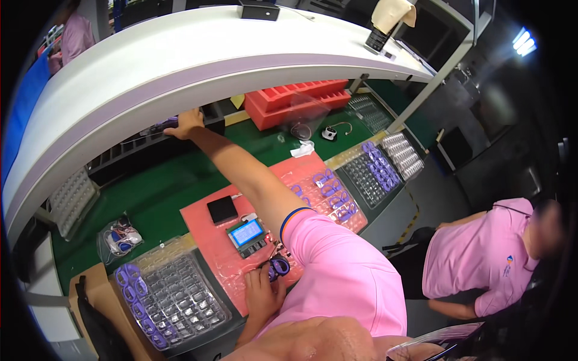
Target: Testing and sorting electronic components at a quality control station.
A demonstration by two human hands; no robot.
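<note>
My left hand is closed round a small purple and black looped device at the near edge of a pink mat. Just beyond it lies a small circuit board with a lit blue display, with thin wires and a red light beside it. A flat black box rests behind the board. My right arm stretches across to the far left, where my right hand is at a black slotted rack under the shelf. Something dark and purple is by its fingers; whether they grip it is unclear.
A clear tray with purple loops stands near left; more purple loops lie on the mat's right. Red foam blocks stand at the back. A white shelf overhangs the green bench. A co-worker is at the right.
</note>
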